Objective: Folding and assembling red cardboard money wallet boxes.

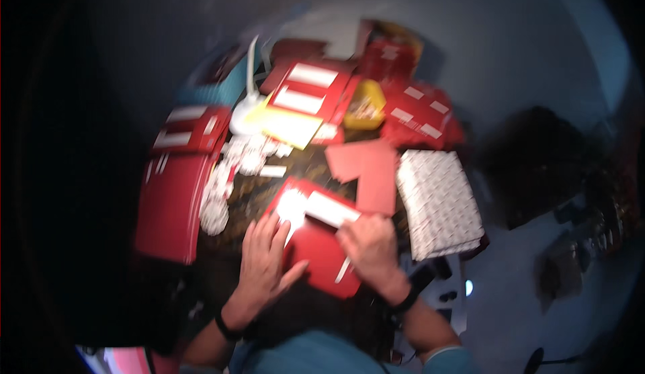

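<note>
A glossy red folder or flat case [317,258] lies before me on the dark patterned table. My left hand [264,258] rests on its left edge with fingers apart. My right hand [370,248] has its fingers closed on the right end of a white strip [331,208], which lies slanted over the folder's upper part. A thinner white strip [342,269] shows on the folder just below my right hand. Strong glare hides part of the folder's upper left. Motion blur softens the fingertips.
Red folders [171,197] are stacked at left, beside crumpled white scraps [216,215]. A white lamp [247,114], yellow sheet [297,127], yellow tray [364,104] of small pieces and red packets [418,112] stand farther back. Pink cards [378,177] and a white patterned stack [441,202] lie right.
</note>
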The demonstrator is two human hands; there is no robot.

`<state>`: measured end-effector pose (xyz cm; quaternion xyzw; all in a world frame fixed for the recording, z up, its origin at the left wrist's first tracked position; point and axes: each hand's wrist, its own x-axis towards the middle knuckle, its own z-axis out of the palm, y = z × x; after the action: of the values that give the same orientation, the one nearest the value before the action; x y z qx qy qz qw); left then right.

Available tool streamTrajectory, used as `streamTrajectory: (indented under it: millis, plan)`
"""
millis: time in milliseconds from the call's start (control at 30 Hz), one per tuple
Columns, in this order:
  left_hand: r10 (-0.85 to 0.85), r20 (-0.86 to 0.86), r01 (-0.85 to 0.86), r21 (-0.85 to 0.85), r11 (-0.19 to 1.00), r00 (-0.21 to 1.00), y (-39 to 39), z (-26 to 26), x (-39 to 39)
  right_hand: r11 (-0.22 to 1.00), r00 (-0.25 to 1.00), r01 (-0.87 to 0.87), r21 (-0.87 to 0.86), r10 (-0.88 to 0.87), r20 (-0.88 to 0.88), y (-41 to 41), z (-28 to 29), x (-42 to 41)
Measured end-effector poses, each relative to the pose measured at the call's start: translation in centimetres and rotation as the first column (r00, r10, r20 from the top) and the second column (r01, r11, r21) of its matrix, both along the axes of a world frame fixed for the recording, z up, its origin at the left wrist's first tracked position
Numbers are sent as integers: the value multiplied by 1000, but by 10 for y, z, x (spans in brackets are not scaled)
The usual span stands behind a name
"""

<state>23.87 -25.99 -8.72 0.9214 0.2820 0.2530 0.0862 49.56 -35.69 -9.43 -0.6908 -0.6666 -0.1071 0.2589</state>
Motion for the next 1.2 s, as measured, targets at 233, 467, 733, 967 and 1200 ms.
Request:
streamTrajectory:
  millis: [233, 467, 733, 967, 1200]
  plan:
    - [54, -77, -61, -98, 993, 996, -4, -7, -17, 1000, 988, 22, 13, -20, -153, 18, 9, 10]
    - [72, -21, -73, -67, 995, 997, -8, -12, -18, 990, 999, -27, 141, 33, -40, 2, 15, -13]
    - [63, -15, -65, -114, 991, 998, -8, -1, -8, 932, 948, -235, -277, 157, -276, -36, 37, -2]
    - [80, 61, -67, -186, 980, 995, -12, -11, 1, 927, 973, -229, -296, 211, -94, -30, 31, -9]
    - [109, 62, -98, -154, 983, 992, -4, 3, -3, 969, 964, -227, -96, 210, -161, -25, 14, -14]
